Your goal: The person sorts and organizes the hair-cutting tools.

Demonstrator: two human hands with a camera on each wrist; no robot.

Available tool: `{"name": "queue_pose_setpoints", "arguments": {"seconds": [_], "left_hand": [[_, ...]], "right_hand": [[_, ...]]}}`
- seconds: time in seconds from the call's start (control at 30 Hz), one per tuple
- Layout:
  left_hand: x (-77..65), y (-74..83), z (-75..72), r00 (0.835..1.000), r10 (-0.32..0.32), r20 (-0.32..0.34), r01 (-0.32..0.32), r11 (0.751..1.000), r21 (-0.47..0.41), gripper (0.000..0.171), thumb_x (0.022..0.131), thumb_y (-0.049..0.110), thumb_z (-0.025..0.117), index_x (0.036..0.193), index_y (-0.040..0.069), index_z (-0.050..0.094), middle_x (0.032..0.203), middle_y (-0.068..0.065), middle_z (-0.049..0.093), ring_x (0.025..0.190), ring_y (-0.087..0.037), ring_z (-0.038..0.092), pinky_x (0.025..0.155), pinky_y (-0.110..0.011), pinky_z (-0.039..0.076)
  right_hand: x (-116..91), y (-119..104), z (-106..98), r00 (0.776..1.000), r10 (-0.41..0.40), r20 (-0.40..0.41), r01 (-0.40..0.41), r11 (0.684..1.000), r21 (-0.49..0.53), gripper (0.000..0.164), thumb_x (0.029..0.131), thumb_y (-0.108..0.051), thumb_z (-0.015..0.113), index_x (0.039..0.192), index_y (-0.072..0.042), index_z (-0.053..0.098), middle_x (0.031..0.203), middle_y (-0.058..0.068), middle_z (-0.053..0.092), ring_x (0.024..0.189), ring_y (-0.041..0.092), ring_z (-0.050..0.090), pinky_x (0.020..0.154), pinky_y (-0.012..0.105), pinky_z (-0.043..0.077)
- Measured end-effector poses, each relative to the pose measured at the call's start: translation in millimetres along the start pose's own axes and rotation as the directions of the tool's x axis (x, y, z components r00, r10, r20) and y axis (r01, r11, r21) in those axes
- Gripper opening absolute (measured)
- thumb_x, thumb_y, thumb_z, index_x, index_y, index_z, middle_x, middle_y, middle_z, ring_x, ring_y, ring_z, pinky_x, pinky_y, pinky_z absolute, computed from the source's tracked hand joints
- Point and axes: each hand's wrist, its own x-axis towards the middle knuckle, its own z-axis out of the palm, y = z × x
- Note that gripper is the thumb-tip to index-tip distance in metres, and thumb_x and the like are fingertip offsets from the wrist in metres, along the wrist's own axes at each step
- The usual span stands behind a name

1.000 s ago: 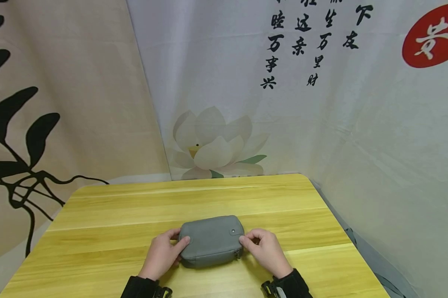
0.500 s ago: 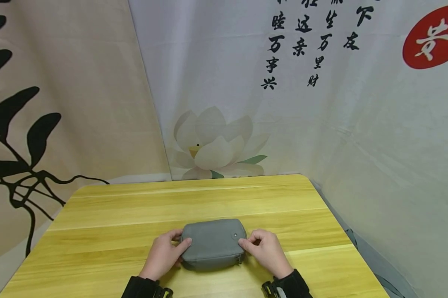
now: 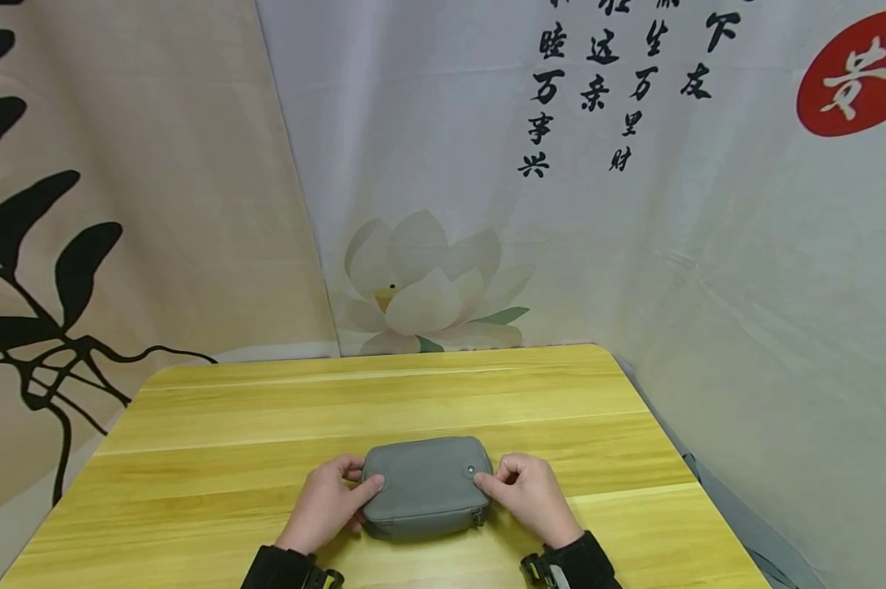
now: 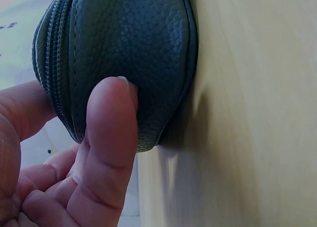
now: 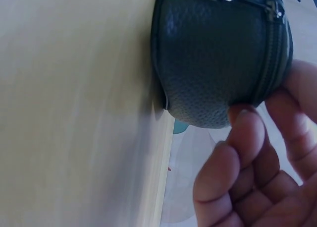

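Note:
A small grey leather-look zip pouch [image 3: 426,483] lies on its broad side on the wooden table, a round snap stud near its right end. My left hand [image 3: 323,503] grips its left end, thumb on the top face and fingers against the end wall. At the opposite end my right hand [image 3: 527,495] pinches the upper edge, its thumb beside the stud and its other fingers curled. A zipper [image 4: 58,48] runs along the pouch's side in the left wrist view. Its metal zipper pull [image 5: 275,9] shows in the right wrist view, closed up at that end.
The light yellow wooden table [image 3: 266,417] stretches around and beyond the pouch. Printed fabric curtains [image 3: 428,106] hang behind it and along both sides. Black cuffs with straps [image 3: 578,564] cover both wrists.
The pouch has shifted slightly to the right and toward me. My left hand has followed it a little rightward, while my right hand has hardly moved; both keep hold.

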Motion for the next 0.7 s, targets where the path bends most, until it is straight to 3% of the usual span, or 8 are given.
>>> {"name": "queue_pose_setpoints", "arguments": {"seconds": [0.5, 0.7], "left_hand": [[2.5, 0.0, -0.6, 1.000, 0.008, 0.030, -0.008, 1.000, -0.015, 0.056, 0.096, 0.032, 0.082, 0.137, -0.002, 0.065, 0.114, -0.012, 0.072, 0.055, -0.022, 0.066, 0.049, -0.038, 0.059], [-0.1, 0.8, -2.5, 1.000, -0.004, 0.016, 0.004, 1.000, -0.006, 0.061, 0.097, 0.036, 0.080, 0.141, -0.002, 0.063, 0.123, -0.015, 0.073, 0.058, -0.022, 0.067, 0.051, -0.038, 0.059]], "right_hand": [[-1.2, 4.0, -4.9, 0.999, -0.034, 0.040, 0.034, 0.999, -0.001, 0.045, 0.094, -0.035, 0.084, 0.066, -0.013, 0.056, 0.060, -0.008, 0.049, 0.053, 0.001, 0.040, 0.056, 0.019, 0.035], [-2.6, 3.9, -8.3, 0.997, -0.045, 0.066, 0.048, 0.998, -0.046, 0.033, 0.097, -0.038, 0.080, 0.076, -0.019, 0.063, 0.071, -0.010, 0.058, 0.061, 0.001, 0.047, 0.059, 0.020, 0.040]]}}
